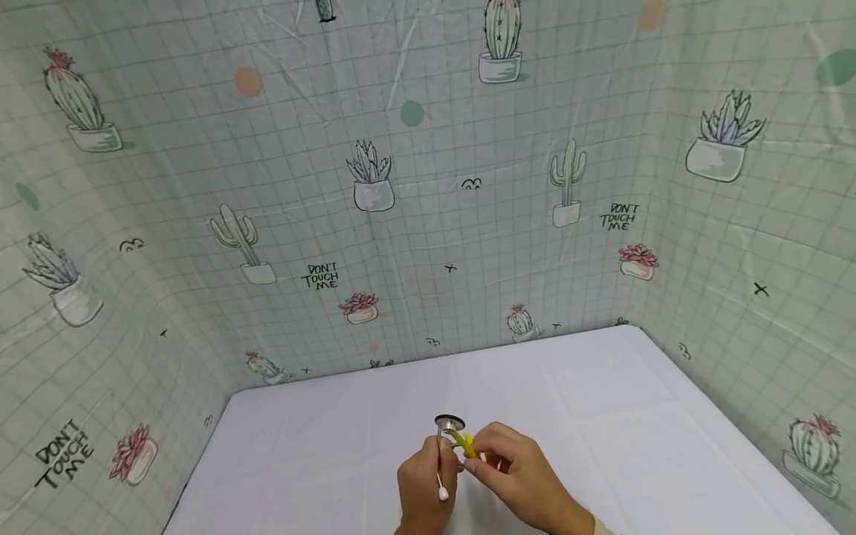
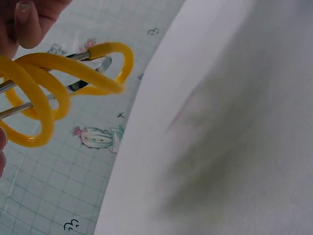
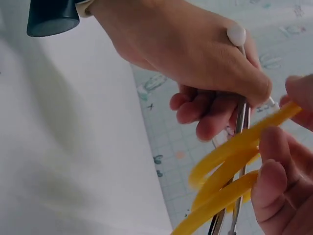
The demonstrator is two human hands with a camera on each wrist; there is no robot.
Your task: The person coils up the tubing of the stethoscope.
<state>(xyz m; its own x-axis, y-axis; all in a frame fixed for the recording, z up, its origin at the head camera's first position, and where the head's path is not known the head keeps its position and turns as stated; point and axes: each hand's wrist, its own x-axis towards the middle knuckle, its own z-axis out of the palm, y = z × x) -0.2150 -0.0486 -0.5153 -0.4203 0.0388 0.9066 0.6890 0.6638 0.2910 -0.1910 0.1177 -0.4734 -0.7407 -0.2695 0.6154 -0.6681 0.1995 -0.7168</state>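
A stethoscope with yellow tubing [image 1: 463, 444] is held up over the table between both hands. My left hand [image 1: 423, 479] grips its metal ear tubes [image 3: 240, 117], and a white ear tip [image 1: 443, 493] sticks out on the near side of that hand. The round chest piece [image 1: 449, 422] with a dark rim shows just beyond the fingers. My right hand [image 1: 518, 472] pinches the yellow tubing between thumb and fingers. Several loops of tubing [image 2: 43, 110] lie around the metal tubes in the left wrist view.
Underneath is a table with a white cloth [image 1: 321, 453]. A grid-patterned curtain [image 1: 428, 238] printed with cacti surrounds the table's back and sides. A dark cylinder [image 3: 53, 18] sits near the left wrist in the right wrist view.
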